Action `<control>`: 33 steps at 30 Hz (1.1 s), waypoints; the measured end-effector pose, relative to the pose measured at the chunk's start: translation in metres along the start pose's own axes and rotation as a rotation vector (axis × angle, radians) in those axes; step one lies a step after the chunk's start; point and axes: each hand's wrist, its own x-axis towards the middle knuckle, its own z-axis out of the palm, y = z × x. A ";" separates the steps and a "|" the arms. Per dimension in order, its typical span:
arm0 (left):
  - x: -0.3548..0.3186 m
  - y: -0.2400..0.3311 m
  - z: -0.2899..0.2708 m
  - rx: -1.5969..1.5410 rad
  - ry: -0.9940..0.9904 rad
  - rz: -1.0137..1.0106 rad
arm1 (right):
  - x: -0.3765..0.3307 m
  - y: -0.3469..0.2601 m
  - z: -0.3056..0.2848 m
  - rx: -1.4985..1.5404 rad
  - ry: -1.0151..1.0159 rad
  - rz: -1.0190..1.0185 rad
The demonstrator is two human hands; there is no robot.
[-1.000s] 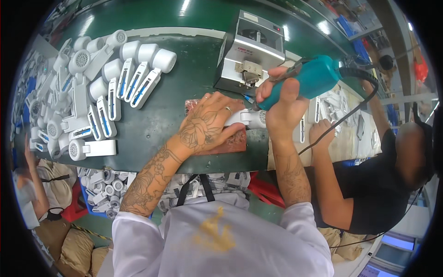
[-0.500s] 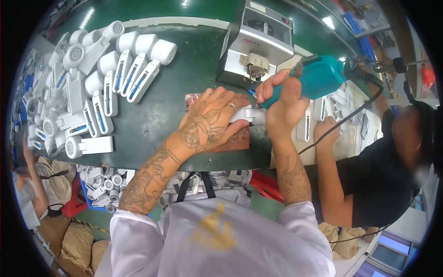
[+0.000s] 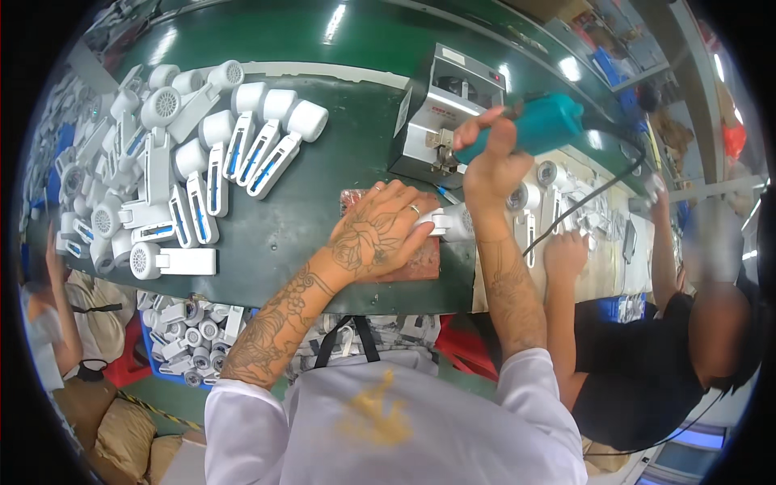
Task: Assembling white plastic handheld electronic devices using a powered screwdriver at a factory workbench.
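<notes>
My left hand (image 3: 378,233) lies over a white handheld fan (image 3: 458,222), fingers curled round its handle and pressing it down on a reddish block (image 3: 416,268). Only the fan's round head and hinge show beyond my fingers. My right hand (image 3: 495,171) grips a teal electric screwdriver (image 3: 551,125), raised above and to the right of the fan. Its tip points left, apart from the fan, in front of a grey machine (image 3: 440,113); motion blurs the tool slightly.
Many white handheld fans (image 3: 275,166) are laid out on the green table at left. Below the edge, a blue crate (image 3: 166,368) holds more. The screwdriver's dark cable (image 3: 594,194) hangs at right, near a co-worker's hand (image 3: 566,255) and loose parts on a pale mat (image 3: 501,295).
My right hand has lifted the electric screwdriver away from the fan. My left hand stays on the fan. The whole view has shifted, and the co-worker's other arm now reaches out at right.
</notes>
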 end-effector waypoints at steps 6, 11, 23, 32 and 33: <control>-0.001 -0.002 0.005 0.018 0.030 0.017 | -0.004 -0.017 0.000 -0.006 0.027 0.190; 0.004 0.000 0.000 -0.024 -0.031 -0.045 | -0.033 -0.052 -0.014 -0.046 0.069 0.235; 0.003 0.000 0.005 -0.051 -0.024 -0.030 | -0.067 -0.042 -0.030 -0.048 0.013 0.282; 0.004 -0.004 -0.001 0.000 -0.009 -0.036 | -0.070 -0.029 -0.024 0.031 0.102 0.270; 0.002 -0.003 0.006 0.000 0.019 -0.034 | -0.074 -0.031 -0.026 -0.008 0.113 0.252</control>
